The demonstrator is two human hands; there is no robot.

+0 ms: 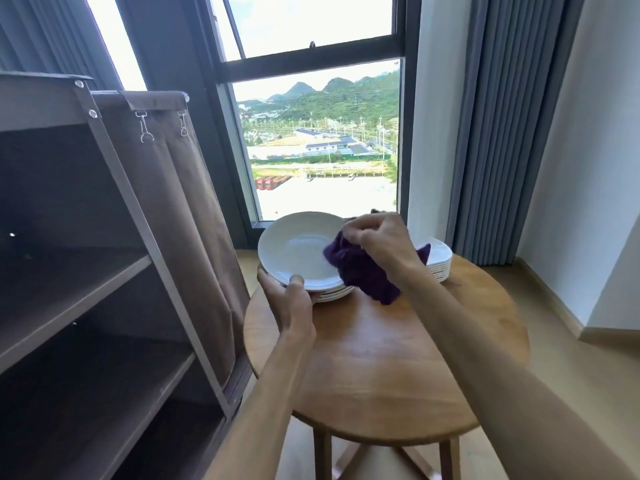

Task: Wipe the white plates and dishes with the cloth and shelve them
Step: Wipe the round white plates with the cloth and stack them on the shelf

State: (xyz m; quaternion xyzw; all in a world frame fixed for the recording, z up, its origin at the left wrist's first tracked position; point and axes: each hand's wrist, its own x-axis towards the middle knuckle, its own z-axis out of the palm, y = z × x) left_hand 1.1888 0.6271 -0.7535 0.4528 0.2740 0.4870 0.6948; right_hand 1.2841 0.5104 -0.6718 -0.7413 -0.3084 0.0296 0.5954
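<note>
Plate [298, 252] in your left hand [294, 299]: you grip its near rim, thumb curled over the edge, tilted above a short plate stack [334, 294] on the round wooden table [388, 355]. Your right hand [379, 239] is fisted around the purple cloth [363, 271], bunched against the plate's right side. A second stack of dishes [440, 263] sits far right on the table; brown shelves [79, 282] stand left

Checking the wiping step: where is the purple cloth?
In the head view, the purple cloth is right of centre, gripped by the right hand, against the top plate.
</note>
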